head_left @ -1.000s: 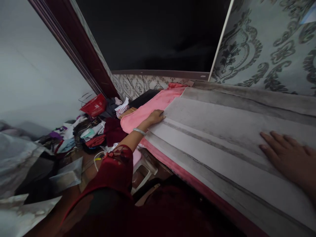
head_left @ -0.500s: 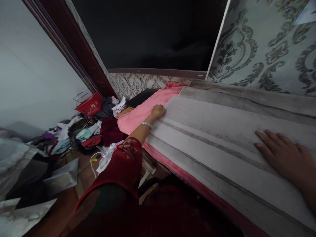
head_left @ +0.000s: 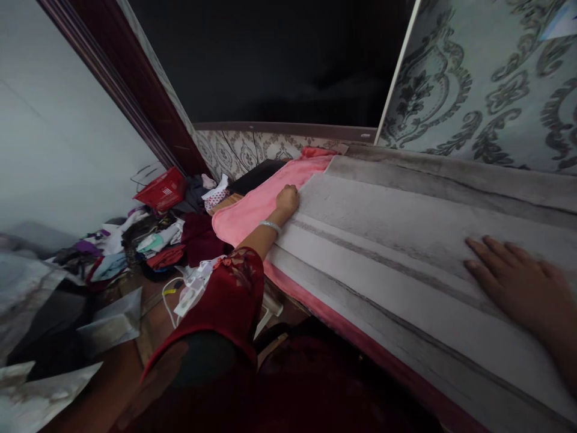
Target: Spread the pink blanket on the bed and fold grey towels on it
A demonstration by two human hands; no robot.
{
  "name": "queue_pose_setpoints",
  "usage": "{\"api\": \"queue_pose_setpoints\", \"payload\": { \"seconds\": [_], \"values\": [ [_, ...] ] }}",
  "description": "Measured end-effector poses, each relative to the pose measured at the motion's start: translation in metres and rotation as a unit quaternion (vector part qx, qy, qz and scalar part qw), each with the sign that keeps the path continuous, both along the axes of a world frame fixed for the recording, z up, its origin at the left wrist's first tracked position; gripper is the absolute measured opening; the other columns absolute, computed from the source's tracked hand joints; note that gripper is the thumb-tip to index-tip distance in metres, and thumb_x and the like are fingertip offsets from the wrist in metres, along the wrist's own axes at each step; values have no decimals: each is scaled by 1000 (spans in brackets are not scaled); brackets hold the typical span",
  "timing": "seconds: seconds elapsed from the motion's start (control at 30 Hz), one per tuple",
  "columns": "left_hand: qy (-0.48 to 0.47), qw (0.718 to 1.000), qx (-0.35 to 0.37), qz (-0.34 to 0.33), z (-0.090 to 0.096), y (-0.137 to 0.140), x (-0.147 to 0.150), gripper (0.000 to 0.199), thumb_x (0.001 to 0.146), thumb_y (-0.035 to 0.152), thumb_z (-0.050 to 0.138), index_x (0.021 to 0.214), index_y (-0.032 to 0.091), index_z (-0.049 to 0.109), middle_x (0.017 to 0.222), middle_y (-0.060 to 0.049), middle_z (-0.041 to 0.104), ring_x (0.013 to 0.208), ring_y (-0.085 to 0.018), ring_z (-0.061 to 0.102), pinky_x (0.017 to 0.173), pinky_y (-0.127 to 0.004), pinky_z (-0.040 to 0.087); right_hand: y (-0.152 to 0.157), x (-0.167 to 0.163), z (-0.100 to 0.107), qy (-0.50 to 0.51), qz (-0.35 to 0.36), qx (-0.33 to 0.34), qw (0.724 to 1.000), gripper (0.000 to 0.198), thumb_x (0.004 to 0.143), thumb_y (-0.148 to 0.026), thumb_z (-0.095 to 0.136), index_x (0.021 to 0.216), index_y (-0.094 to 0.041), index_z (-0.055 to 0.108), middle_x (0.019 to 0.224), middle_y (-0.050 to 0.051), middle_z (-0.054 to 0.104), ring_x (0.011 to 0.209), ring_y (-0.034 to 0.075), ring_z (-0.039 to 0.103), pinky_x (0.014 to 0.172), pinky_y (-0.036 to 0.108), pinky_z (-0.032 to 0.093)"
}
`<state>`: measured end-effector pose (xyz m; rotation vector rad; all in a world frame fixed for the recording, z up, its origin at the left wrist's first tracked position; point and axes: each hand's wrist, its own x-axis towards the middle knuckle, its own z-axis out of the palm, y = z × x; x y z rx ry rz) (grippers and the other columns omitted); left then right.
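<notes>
A grey plush cloth (head_left: 360, 201) with darker lengthwise bands or folds spreads across the surface in front of me. Beneath it a pink cloth (head_left: 246, 213) shows at the left end and along the near edge. At the grey cloth's left end, my left hand (head_left: 287, 201) is closed in a fist at the border with the pink; its fingertips are hidden, and it appears to grip the grey edge. My right hand (head_left: 518, 282) rests palm down on the grey cloth at the right, fingers stretched out.
A large dark screen (head_left: 288, 66) stands behind the cloths against patterned wallpaper. To the left, a clothes pile (head_left: 162, 240) lies beside a red basket (head_left: 162, 189). A white power strip (head_left: 192, 294) with a cord is near my left sleeve, above the floor.
My left hand has curled from a flatter pose into a tighter fist at the grey cloth's edge. The right hand stays in place, and the view has shifted slightly.
</notes>
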<state>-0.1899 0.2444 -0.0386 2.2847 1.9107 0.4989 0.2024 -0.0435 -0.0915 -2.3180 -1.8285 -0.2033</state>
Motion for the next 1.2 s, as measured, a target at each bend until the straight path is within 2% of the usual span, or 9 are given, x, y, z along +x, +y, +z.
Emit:
{"api": "queue_pose_setpoints", "payload": {
  "seconds": [0.13, 0.33, 0.57, 0.73, 0.87, 1.07, 1.2],
  "values": [
    [-11, 1000, 13, -8, -1, -2, 1, 34, 98, 16, 40, 120, 16, 66, 133, -15, 61, 124, -26, 56, 106, -36, 42, 0, -1, 2, -7, 2, -6, 1000, 77, 96, -56, 7, 153, -18, 44, 158, 15, 38, 143, 34, 34, 110, 59, 33],
    [-41, 998, -42, 10, 2, 10, 0, 22, 95, 29, 60, 107, 15, 71, 114, -13, 71, 107, -24, 64, 91, -30, 48, 0, 0, 2, 0, -7, -11, 1000, 81, 95, -59, 4, 153, -18, 44, 160, 13, 37, 144, 33, 33, 112, 58, 30],
    [-93, 995, -5, 31, 7, 16, 7, 28, 102, 26, 46, 116, 15, 67, 122, -12, 70, 107, -18, 63, 94, -28, 45, 0, 0, 3, 5, -6, -19, 1000, 83, 96, -61, 4, 154, -17, 43, 159, 13, 37, 145, 33, 33, 113, 57, 29],
    [-87, 995, -25, 47, 1, 17, 6, 23, 99, 28, 53, 110, 15, 69, 115, -12, 72, 105, -20, 64, 91, -28, 46, 2, 2, 0, -4, -10, 2, 1000, 89, 92, -67, 0, 151, -20, 49, 157, 11, 42, 142, 33, 38, 111, 58, 34],
    [-67, 996, -38, 50, -2, 19, 3, 21, 98, 28, 55, 107, 16, 70, 115, -11, 72, 104, -20, 65, 88, -28, 47, 2, 3, -1, -3, -6, 1, 1000, 92, 91, -67, -1, 151, -18, 48, 157, 10, 42, 143, 34, 38, 112, 60, 34],
    [-38, 998, -16, 55, -6, 17, 8, 21, 98, 27, 53, 106, 18, 69, 118, -13, 71, 110, -24, 64, 89, -32, 48, 3, 3, -1, -2, -9, -7, 1000, 87, 93, -63, 2, 152, -18, 47, 159, 10, 39, 144, 33, 35, 113, 60, 33],
    [-33, 997, 17, 61, -2, 11, 9, 24, 97, 20, 47, 110, 15, 67, 117, -17, 69, 108, -28, 64, 89, -38, 49, 4, 0, 0, -12, -13, -6, 1000, 80, 95, -57, 6, 152, -18, 47, 159, 11, 40, 144, 31, 35, 112, 56, 36]
  ]
}}
